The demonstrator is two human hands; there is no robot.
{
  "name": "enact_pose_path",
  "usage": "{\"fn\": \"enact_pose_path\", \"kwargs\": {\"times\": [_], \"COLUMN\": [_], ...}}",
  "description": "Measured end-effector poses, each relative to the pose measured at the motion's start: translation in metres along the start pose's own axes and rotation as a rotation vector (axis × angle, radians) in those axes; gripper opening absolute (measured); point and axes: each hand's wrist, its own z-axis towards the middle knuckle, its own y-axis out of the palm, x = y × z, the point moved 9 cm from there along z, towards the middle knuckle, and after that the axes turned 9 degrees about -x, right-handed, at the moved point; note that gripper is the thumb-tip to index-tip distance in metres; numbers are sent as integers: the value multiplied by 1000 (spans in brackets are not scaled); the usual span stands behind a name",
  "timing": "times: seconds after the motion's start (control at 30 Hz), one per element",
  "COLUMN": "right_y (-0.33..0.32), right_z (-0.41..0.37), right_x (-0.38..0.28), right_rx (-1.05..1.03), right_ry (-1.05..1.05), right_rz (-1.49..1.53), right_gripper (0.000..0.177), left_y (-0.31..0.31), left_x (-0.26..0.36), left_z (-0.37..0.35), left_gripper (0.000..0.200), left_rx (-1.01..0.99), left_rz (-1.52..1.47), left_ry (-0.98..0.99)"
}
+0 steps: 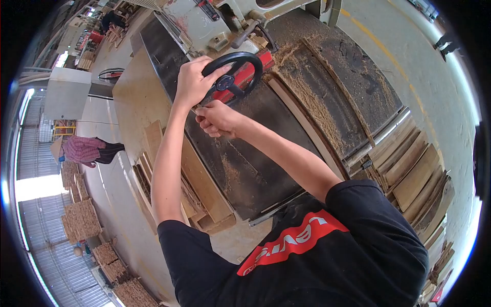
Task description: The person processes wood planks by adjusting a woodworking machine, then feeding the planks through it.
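A black handwheel [225, 82] with a round hub is fitted to the front of a woodworking machine [197, 25]. My left hand [196, 81] is closed around the left side of its rim. Just below the wheel, my right hand [220, 119] has its fingers curled in a pinch. Something small shows at its fingertips, too small to name. Under both hands lies the dark metal machine table [271, 128], dusted with sawdust. Red machine parts [253, 77] show through and beside the wheel.
Sawdust [312, 92] lies thick along a wooden strip [307, 123] on the table. Boards [414, 174] are stacked at the right, and more wood pieces [192, 197] lie at the left. A person in a checked shirt [82, 149] stands farther left, near stacked wood [82, 220].
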Motion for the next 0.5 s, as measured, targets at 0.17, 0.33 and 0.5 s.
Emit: {"fn": "enact_pose_path", "kwargs": {"times": [0.17,0.33,0.5], "right_y": [-35,-42,-48], "right_z": [31,-4,1], "right_x": [53,45,60], "right_rx": [435,300,251], "right_ry": [-330,1,-18], "right_rz": [-1171,-366,-129], "right_gripper": [33,39,44], "left_y": [9,-31,1], "left_x": [-61,6,30], "left_z": [-93,-39,11], "left_gripper": [27,40,34], "left_rx": [317,172,10], "left_rz": [21,189,567], "left_ry": [1,63,163]}}
